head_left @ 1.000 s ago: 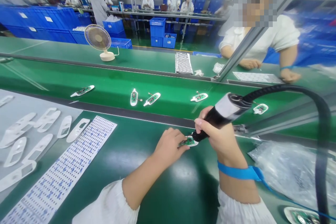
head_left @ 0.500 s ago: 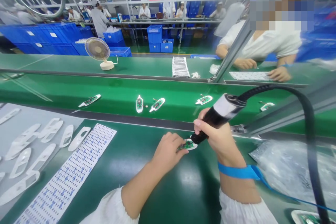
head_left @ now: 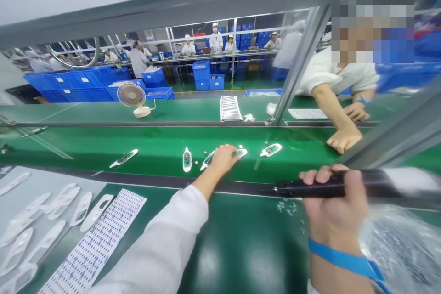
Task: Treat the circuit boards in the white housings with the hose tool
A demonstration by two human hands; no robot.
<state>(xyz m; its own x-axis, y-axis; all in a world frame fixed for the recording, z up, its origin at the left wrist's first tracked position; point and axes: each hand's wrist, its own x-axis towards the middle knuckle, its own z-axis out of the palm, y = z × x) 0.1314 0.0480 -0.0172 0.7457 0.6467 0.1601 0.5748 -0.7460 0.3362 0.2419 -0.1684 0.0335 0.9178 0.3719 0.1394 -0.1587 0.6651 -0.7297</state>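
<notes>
My left hand (head_left: 224, 160) reaches over the green belt, its fingers closed around a white shell with a green circuit board (head_left: 242, 152), partly hidden by the hand. Just left of it, and partly covered by my fingers, lies a second shell with a circuit board (head_left: 206, 161). In my right hand (head_left: 332, 197) is a black electric screwdriver (head_left: 324, 188), held nearly level with its bit pointing left above the near bench edge. A blue wrist strap (head_left: 339, 256) circles my right wrist.
More board shells (head_left: 187, 160) lie along the belt (head_left: 158, 142). White covers (head_left: 57, 200) and a sticker sheet (head_left: 99, 239) are on the left. A plastic bag (head_left: 399, 243) sits right. A metal post (head_left: 296, 64) rises ahead; a co-worker's hand (head_left: 344, 138) extends over the belt.
My left hand has carried the board shell from the bench forward onto the belt. The screwdriver has swung off the board to the right and levelled. The co-worker's arm has come forward.
</notes>
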